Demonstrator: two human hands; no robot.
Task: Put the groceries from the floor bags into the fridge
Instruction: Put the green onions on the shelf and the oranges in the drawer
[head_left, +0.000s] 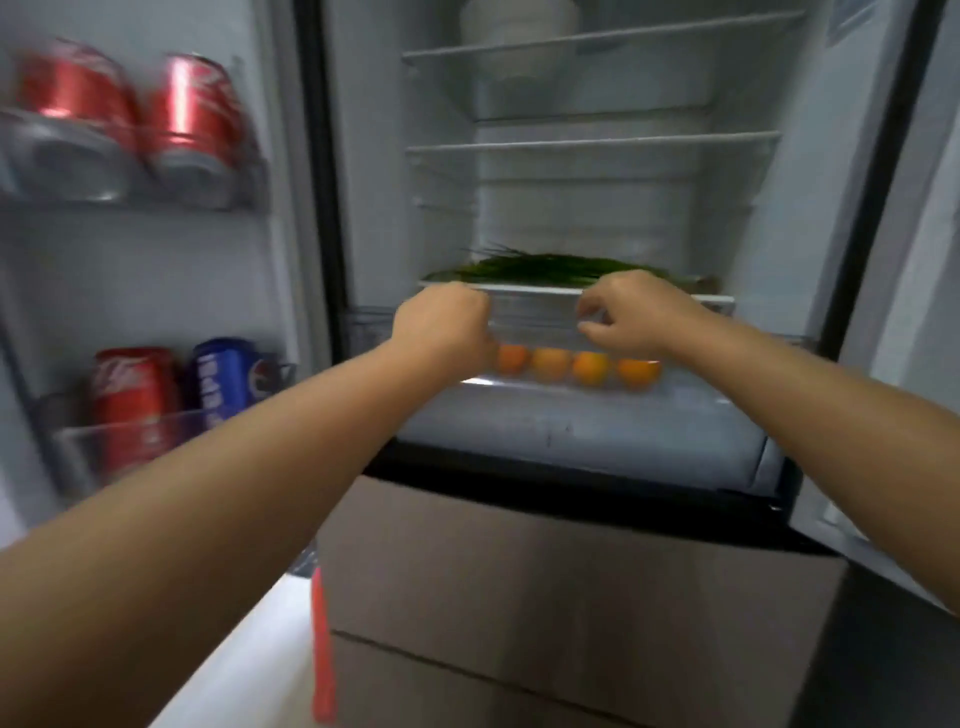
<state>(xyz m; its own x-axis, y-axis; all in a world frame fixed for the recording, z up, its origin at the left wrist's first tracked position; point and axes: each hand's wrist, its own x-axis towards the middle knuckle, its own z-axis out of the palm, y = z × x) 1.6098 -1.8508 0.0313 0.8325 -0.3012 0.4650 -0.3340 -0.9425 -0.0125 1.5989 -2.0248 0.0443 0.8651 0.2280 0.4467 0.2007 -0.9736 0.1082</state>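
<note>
The fridge stands open in front of me. A clear crisper drawer (540, 325) sits at the bottom of the compartment, with a row of several oranges (589, 368) showing through its front. My left hand (441, 325) and my right hand (631, 314) both have fingers curled over the drawer's upper front edge. A bunch of green chives (545, 270) lies on the glass shelf (717, 298) just above the drawer. The bags on the floor are out of view.
The open door on the left carries red cola cans (192, 111) in its upper bin and a red can (132, 400) beside a blue can (226, 376) lower down. White bowls (519, 23) stand on the top shelf. The brown freezer drawer (571, 582) is shut below.
</note>
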